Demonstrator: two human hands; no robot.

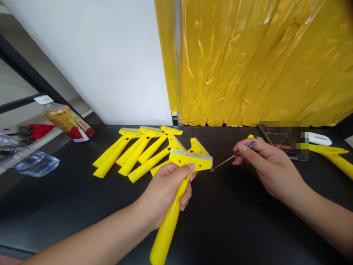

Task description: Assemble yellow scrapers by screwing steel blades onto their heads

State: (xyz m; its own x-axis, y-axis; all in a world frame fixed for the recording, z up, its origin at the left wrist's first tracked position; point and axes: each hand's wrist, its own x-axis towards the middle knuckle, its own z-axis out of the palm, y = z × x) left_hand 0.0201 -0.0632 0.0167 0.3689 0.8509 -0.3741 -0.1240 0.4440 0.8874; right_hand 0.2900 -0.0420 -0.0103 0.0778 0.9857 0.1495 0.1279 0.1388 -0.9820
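Note:
My left hand [168,187] is wrapped round a yellow scraper [169,224], with the thumb just below its wide head. A metal strip runs along the head's top edge, and small dark holes show in the yellow face. In my right hand [261,162] is a thin screwdriver [224,162] with a dark, partly see-through handle. Its shaft points left, and the tip, with a tiny dark piece at it, is by the right end of the scraper's head. Whether the tip touches the head I cannot tell. Several more yellow scrapers [132,156] lie behind my left hand.
On the black table [82,217], a drink bottle [67,119] and a clear bottle [35,158] are at the left. A phone [278,141], a white case [320,139] and yellow handles [336,158] lie at the right. Yellow plastic sheeting [248,62] hangs behind.

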